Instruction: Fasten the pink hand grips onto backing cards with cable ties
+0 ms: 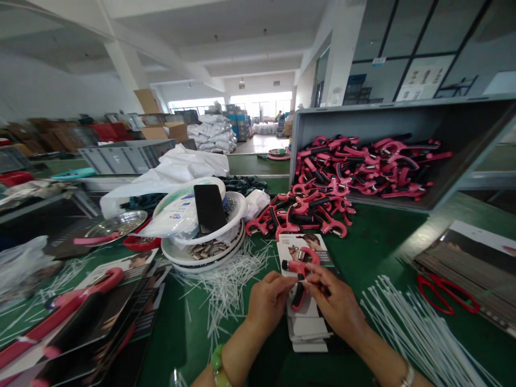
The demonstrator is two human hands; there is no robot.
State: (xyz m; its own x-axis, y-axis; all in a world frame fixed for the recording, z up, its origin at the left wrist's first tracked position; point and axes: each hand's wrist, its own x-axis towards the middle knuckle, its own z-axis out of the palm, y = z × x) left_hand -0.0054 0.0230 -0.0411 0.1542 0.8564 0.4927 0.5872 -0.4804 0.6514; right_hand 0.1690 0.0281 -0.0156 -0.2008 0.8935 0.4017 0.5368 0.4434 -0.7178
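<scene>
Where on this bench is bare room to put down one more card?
Green mat shows between the pink-and-black hand grippers and the red-handled scissors, and left of the loose white plastic cable ties. It is crowded around the stacked white plates.

The 2 hands rise from the bottom of the view and sit close together, backs up. The left hand (268,301) and the right hand (336,306) curl inward, with the left fingertips (291,280) and the right fingertips (311,275) pinching just apart at the center. The left forearm (237,357) wears a green bangle (217,365); the right forearm (381,357) wears a metal bracelet (407,376).
</scene>
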